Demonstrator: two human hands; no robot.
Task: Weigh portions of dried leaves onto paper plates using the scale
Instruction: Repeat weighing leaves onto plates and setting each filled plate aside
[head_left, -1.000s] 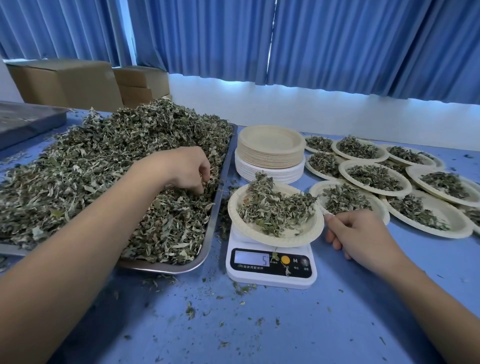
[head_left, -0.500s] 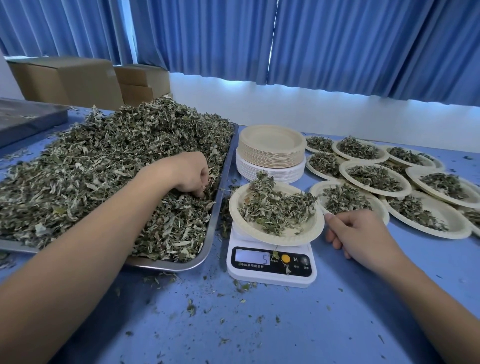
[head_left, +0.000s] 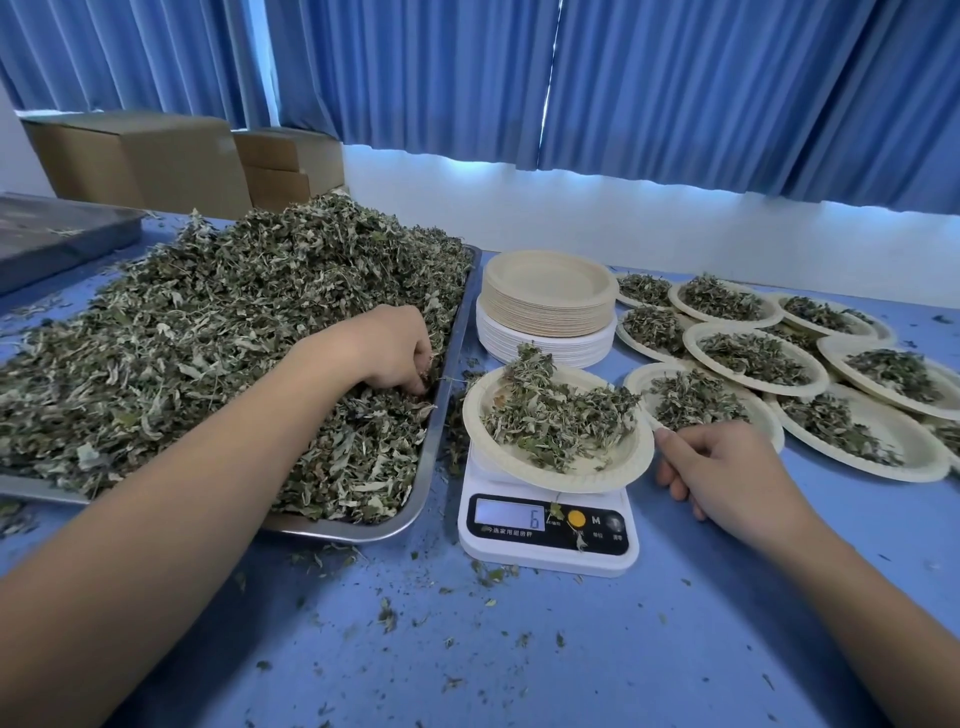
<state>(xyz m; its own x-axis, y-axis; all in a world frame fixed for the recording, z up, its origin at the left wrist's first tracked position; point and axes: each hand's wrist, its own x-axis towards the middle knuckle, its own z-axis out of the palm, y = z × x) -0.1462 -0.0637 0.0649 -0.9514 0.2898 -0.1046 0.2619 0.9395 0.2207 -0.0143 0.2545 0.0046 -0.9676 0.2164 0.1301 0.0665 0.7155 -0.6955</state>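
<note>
A white digital scale stands on the blue table and its display reads 6. On it sits a paper plate with a loose heap of dried leaves. To the left, a steel tray is piled high with dried leaves. My left hand is dug into that pile near the tray's right edge, fingers curled down round a pinch of leaves. My right hand rests on the table right of the scale, fingers loosely curled, thumb tip at the plate's rim.
A stack of unused paper plates stands behind the scale. Several filled plates overlap across the right side. Cardboard boxes and a dark tray sit at the back left. Leaf crumbs litter the near table.
The scale reading has gone from 5 to 6. My left hand has stayed in the pile, its fingers working into the leaves. My right hand has not moved.
</note>
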